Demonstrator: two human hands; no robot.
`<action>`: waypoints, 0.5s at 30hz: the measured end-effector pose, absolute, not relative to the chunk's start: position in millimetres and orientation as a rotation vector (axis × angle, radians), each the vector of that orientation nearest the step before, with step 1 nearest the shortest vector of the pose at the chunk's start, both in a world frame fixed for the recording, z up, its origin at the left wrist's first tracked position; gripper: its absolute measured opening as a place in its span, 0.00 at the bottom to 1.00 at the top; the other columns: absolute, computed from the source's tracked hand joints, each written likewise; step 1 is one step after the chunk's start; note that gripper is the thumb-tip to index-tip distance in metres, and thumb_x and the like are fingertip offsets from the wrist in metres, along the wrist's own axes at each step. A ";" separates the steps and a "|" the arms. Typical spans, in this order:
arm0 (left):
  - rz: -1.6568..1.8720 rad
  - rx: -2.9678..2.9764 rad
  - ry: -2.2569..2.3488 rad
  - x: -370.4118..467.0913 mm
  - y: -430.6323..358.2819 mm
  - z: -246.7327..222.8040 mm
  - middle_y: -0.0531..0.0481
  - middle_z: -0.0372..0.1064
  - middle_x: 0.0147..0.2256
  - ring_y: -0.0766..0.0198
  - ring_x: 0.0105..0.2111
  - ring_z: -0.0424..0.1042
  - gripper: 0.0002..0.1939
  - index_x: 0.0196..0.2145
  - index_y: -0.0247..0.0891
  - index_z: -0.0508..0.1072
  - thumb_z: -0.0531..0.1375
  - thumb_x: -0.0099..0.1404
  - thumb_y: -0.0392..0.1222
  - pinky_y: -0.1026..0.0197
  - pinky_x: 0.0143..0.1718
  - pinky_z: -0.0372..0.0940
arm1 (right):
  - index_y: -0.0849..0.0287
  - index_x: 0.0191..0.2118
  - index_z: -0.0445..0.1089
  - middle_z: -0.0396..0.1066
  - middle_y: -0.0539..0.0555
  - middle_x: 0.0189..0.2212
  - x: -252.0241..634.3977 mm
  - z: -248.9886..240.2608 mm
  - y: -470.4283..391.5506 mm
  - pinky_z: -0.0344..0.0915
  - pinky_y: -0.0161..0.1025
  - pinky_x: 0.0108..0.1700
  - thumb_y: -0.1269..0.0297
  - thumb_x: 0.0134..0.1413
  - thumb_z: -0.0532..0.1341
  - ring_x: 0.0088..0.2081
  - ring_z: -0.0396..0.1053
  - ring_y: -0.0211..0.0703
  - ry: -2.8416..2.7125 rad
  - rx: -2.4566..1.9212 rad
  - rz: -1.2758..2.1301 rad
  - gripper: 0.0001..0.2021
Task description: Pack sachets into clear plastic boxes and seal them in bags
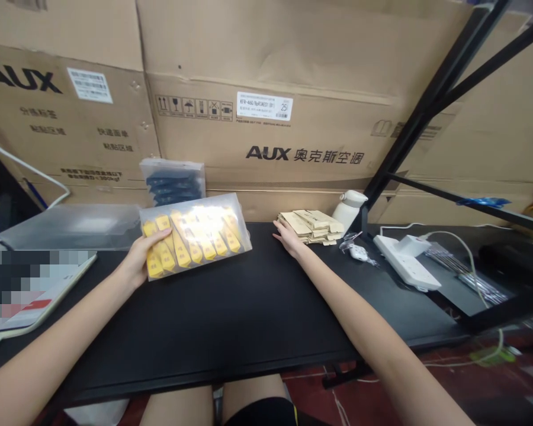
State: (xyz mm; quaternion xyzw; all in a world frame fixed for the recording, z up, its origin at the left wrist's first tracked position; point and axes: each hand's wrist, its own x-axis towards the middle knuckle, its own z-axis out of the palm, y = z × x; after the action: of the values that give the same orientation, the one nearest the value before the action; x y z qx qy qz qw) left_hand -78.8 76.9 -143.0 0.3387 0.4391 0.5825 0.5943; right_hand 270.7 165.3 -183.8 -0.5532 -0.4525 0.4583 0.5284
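Note:
My left hand [144, 254] is closed on the left end of a translucent plastic box [244, 236], thumb across its front. Rows of yellow packets [182, 254] show through the box, which is tilted toward me. My right hand [289, 236] reaches to the left side of a stack of flattened tan cardboard cartons [313, 225]. Its fingers are stretched out at the stack's edge, and whether they press on it I cannot tell. Behind the yellow packets' box stands a second translucent box [173, 171] with dark blue packets inside.
A tablet-like device [48, 296] and a translucent lid or tray [75, 225] lie at left. To the right are a cream bottle [349, 213], a white earphone case [359, 252] and a power strip [406, 263]. Large cardboard boxes [204, 136] stand behind the black table [231, 319].

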 end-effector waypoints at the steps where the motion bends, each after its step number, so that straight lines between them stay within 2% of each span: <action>1: 1.349 0.797 1.029 -78.0 76.5 -143.7 0.39 0.79 0.37 0.50 0.33 0.80 0.21 0.47 0.30 0.74 0.67 0.54 0.35 0.55 0.33 0.76 | 0.52 0.63 0.54 0.44 0.56 0.68 274.6 -183.3 165.4 0.59 0.46 0.60 0.58 0.58 0.56 0.67 0.47 0.45 -1.059 -1.322 1.099 0.27; 4: 1.340 0.829 1.047 -75.8 75.2 -145.3 0.38 0.79 0.36 0.49 0.32 0.80 0.22 0.46 0.30 0.74 0.68 0.52 0.35 0.54 0.31 0.76 | 0.51 0.60 0.57 0.48 0.57 0.66 283.7 -181.1 165.6 0.62 0.47 0.58 0.59 0.59 0.55 0.65 0.51 0.46 -1.010 -1.325 1.116 0.23; 6: 1.320 0.852 1.052 -75.0 74.2 -145.7 0.38 0.79 0.35 0.49 0.31 0.80 0.22 0.45 0.31 0.74 0.68 0.51 0.35 0.55 0.31 0.76 | 0.52 0.56 0.61 0.56 0.59 0.63 284.9 -178.7 162.1 0.63 0.48 0.57 0.60 0.59 0.55 0.61 0.59 0.46 -1.001 -1.320 1.128 0.19; 8: 1.289 0.875 1.061 -74.7 72.8 -145.6 0.39 0.79 0.35 0.50 0.31 0.80 0.21 0.44 0.31 0.75 0.69 0.50 0.35 0.56 0.31 0.76 | 0.55 0.51 0.65 0.67 0.60 0.54 279.9 -175.4 153.7 0.65 0.46 0.55 0.60 0.59 0.56 0.53 0.69 0.45 -1.027 -1.294 1.153 0.15; 10: 1.260 0.897 1.075 -74.4 71.2 -144.9 0.40 0.79 0.36 0.51 0.32 0.80 0.20 0.43 0.32 0.75 0.70 0.50 0.36 0.57 0.32 0.76 | 0.58 0.44 0.69 0.74 0.59 0.44 269.2 -171.5 141.1 0.68 0.44 0.51 0.58 0.57 0.59 0.43 0.75 0.43 -1.127 -1.199 1.222 0.12; 12: 1.243 0.911 1.088 -74.2 70.0 -144.1 0.41 0.79 0.37 0.52 0.33 0.80 0.20 0.42 0.34 0.75 0.70 0.50 0.36 0.58 0.32 0.76 | 0.59 0.39 0.71 0.76 0.57 0.37 255.6 -168.0 127.2 0.71 0.41 0.45 0.57 0.53 0.62 0.38 0.75 0.42 -1.296 -1.023 1.321 0.12; 15: 1.238 0.926 1.100 -75.1 70.4 -143.8 0.42 0.79 0.38 0.52 0.34 0.80 0.20 0.42 0.35 0.75 0.70 0.50 0.36 0.58 0.33 0.76 | 0.59 0.37 0.72 0.76 0.53 0.34 238.7 -164.8 111.3 0.72 0.38 0.41 0.57 0.46 0.68 0.36 0.75 0.40 -1.404 -0.900 1.359 0.13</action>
State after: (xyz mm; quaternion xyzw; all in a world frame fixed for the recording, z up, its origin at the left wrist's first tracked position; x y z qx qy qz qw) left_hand -75.1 70.4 -143.8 0.3964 0.4711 0.5304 0.5828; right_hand 238.7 111.3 -164.8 -0.3681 -0.5741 0.5558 0.4754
